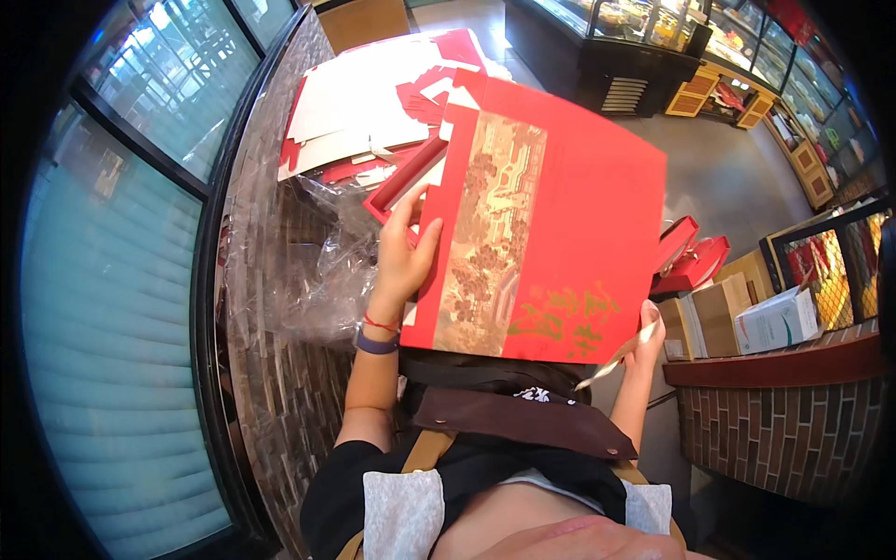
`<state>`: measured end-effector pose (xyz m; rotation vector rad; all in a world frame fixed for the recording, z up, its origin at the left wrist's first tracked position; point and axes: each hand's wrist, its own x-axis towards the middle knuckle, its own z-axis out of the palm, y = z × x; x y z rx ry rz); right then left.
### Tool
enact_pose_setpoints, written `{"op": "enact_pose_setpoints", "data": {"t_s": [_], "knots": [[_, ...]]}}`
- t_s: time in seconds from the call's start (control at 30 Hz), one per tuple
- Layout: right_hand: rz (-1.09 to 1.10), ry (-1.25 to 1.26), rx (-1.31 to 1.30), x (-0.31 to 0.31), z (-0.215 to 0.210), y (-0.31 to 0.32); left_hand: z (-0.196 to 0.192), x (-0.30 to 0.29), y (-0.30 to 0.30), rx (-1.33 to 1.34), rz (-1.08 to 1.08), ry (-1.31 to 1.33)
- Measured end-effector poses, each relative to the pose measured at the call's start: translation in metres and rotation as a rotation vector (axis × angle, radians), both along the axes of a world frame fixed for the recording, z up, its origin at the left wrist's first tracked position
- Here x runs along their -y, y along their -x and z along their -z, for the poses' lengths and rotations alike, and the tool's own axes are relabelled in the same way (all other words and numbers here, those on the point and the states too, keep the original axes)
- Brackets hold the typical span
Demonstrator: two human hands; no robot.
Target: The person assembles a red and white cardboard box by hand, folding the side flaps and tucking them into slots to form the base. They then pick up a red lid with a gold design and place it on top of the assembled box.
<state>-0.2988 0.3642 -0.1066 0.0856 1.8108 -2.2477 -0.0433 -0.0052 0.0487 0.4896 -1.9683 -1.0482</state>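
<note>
A large red cardboard gift box [597, 205] with a gold landscape band and gold lettering is held up in front of me, its broad face toward me. My left hand [408, 247] grips its left edge, thumb over the front and fingers spread along the side. At the lower right corner my right hand [646, 334] closes round the edge, with a pale ribbon [621, 353] hanging beside it. Some of the right fingers are hidden behind the cardboard. A narrow red tray-like part [403, 191] shows behind the left edge, near my left fingers.
Flat red and white cardboard pieces [359, 107] lie stacked on the stone-patterned counter [271, 401] at left, near crumpled clear plastic [331, 271]. Red boxes [695, 261] and a white carton [777, 320] stand at right above a brick-faced counter [775, 429]. Glass display cases [644, 23] are farther off.
</note>
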Motion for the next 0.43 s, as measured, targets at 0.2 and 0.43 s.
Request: {"op": "enact_pose_setpoints", "data": {"t_s": [0.2,0.43], "knots": [[0.015,0.444,0.031,0.052,-0.046,-0.03,-0.062,-0.008,-0.03,0.167,-0.245,0.477],[-0.18,0.289,0.028,0.12,-0.063,-0.073,0.0,-0.082,-0.041,0.073,-0.084,0.016]]}}
